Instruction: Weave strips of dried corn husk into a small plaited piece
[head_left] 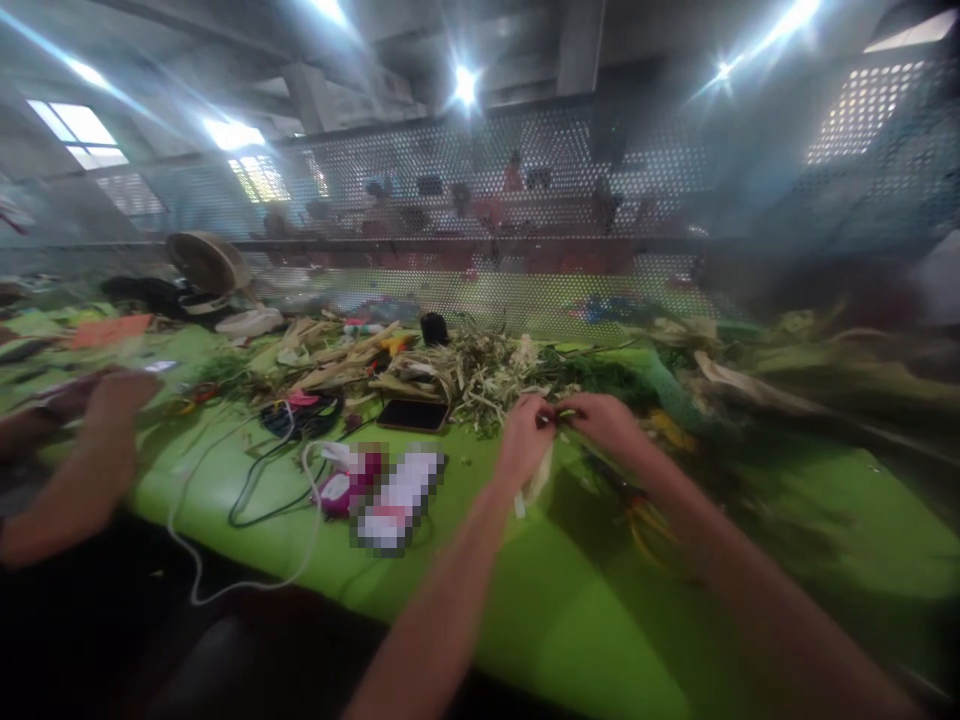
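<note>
My left hand [523, 438] is closed, fingertips pinched, over the green table [570, 610]. From beneath it hangs a pale, husk-like strip [538, 478], which seems to be in its grip. Close beside it, my right hand [602, 425] is closed too, its fingertips meeting the left ones. A thin dark or greenish bit shows between them, too small to name. Just behind both hands lies a heap of dry plant shreds [487, 375]. Yellow-handled scissors or pliers [649, 525], blurred, lie below my right forearm.
A dark phone [412, 415], cables [300, 415], a magenta pack [351, 485] and a pixelated item [397, 500] lie left of my hands. A co-worker's hands [112, 400] are at far left. Dry leaves [750, 380] spread right. A perforated screen [480, 210] stands behind. A round fan-like object [206, 265] stands back left.
</note>
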